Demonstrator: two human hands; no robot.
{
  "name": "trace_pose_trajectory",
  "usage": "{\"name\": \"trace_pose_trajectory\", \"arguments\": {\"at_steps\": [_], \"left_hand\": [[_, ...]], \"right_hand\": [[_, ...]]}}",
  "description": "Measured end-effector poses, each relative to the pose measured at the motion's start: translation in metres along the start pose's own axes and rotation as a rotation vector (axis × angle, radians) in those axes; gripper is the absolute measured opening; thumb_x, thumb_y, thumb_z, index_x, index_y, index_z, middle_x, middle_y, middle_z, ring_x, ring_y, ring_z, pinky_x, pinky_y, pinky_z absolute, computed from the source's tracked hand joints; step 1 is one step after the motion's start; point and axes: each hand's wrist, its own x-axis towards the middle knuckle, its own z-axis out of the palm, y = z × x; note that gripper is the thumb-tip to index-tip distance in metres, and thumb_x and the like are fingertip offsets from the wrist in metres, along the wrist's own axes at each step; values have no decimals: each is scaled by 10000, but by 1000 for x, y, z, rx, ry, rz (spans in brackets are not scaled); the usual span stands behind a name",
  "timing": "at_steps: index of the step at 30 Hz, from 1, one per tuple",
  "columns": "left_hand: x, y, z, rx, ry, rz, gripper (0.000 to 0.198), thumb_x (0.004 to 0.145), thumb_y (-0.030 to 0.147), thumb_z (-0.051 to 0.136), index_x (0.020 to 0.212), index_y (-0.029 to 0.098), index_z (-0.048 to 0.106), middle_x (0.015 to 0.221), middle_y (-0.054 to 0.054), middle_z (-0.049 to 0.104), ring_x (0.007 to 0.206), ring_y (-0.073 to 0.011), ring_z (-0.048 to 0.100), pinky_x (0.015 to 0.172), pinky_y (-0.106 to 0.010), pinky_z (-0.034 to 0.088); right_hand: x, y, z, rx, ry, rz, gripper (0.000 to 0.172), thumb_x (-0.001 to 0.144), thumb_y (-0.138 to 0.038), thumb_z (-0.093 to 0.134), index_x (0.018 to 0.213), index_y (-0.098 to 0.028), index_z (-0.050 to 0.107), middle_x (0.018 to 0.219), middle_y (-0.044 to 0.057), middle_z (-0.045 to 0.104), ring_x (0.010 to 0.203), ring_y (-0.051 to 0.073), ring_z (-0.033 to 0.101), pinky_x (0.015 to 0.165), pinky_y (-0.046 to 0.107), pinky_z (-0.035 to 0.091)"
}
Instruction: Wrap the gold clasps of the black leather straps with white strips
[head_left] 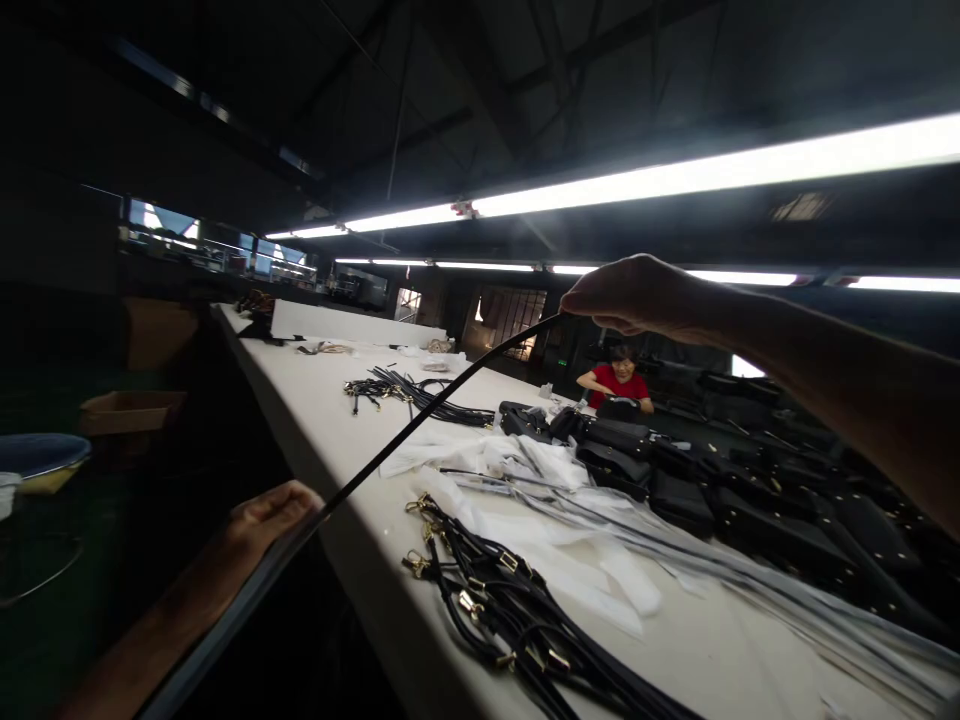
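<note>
A thin black strap stretches at a slant between my hands, above the table. My right hand, raised at upper right, pinches its upper end. Lower left, my left hand is closed around it beside the table edge. Below that hand the strap looks greyish, as if inside a clear plastic sleeve, and it runs out of view. Beneath lies a bundle of black straps with gold-coloured clasps and buckles. Several straps in clear plastic sleeves lie to its right.
White wrapping sheets and another strap bundle lie farther along the long white table. Black bags are piled on the right. A person in a red top works beyond them. A cardboard box and blue-topped stool stand left.
</note>
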Motion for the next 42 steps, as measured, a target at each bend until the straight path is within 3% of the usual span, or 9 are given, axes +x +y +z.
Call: {"name": "trace_pose_trajectory", "arguments": {"at_steps": [4, 8, 16, 19, 23, 26, 29, 36, 42], "left_hand": [[27, 34, 34, -197, -199, 179, 260, 773, 426, 728, 706, 176, 713, 717, 5, 744, 758, -186, 645, 752, -264, 477], [52, 71, 68, -323, -263, 340, 282, 756, 465, 706, 700, 190, 682, 721, -34, 731, 760, -215, 663, 750, -328, 507], [66, 159, 122, -393, -209, 734, 163, 825, 307, 699, 701, 203, 679, 1277, -35, 641, 1259, -239, 525, 1070, -370, 354], [64, 149, 131, -426, -312, 717, 210, 888, 412, 640, 844, 211, 684, 1306, -53, 630, 1256, -243, 529, 1061, -386, 370], [51, 88, 137, -366, -588, 443, 490, 881, 608, 575, 1132, 195, 661, 1190, -137, 695, 1161, -297, 610, 957, -442, 456], [33, 45, 143, -373, -877, 220, 663, 784, 719, 615, 1136, 162, 685, 1131, -160, 725, 1106, -315, 645, 934, -430, 481], [19, 29, 156, -452, -864, 127, 450, 789, 571, 723, 905, 136, 734, 868, -106, 768, 846, -241, 704, 829, -350, 511], [37, 75, 187, -439, -777, 194, 398, 915, 483, 599, 851, 120, 750, 839, -94, 777, 803, -204, 714, 782, -307, 528], [51, 158, 220, -216, -635, 615, 407, 896, 518, 583, 719, 156, 640, 566, 20, 614, 508, -127, 579, 560, -266, 489]], "right_hand": [[19, -37, 0, -43, -51, -82, 356, 884, -379, 667, 667, -114, 571, 488, -117, 397, 441, -3, 337, 474, 189, 235], [28, -60, 19, -99, -163, -102, 282, 880, -360, 685, 906, -81, 709, 495, -118, 437, 476, 16, 391, 511, 166, 289], [29, -49, 93, -37, -481, 57, 468, 800, -543, 731, 1017, -128, 753, 492, -65, 548, 444, 54, 417, 439, 175, 312], [22, -34, 100, 15, -472, 82, 417, 792, -521, 744, 933, -128, 753, 472, -72, 531, 411, 36, 382, 415, 162, 282], [13, -20, 76, 116, -398, 78, 385, 801, -490, 752, 869, -112, 726, 496, -77, 518, 439, 34, 393, 437, 159, 288], [9, -13, 50, 173, -357, 93, 307, 823, -403, 763, 819, -104, 698, 487, -84, 503, 437, 33, 364, 438, 166, 276], [4, -7, 33, 186, -310, 119, 231, 868, -317, 731, 850, -90, 692, 465, -98, 474, 411, 23, 322, 420, 166, 233], [-7, 19, 19, 199, -278, 136, 347, 865, -361, 736, 1076, -87, 704, 490, -92, 497, 434, 28, 380, 424, 154, 261], [-10, 28, 22, 216, -356, 129, 429, 807, -492, 767, 990, -106, 725, 508, -81, 509, 454, 37, 389, 426, 155, 298]]}}
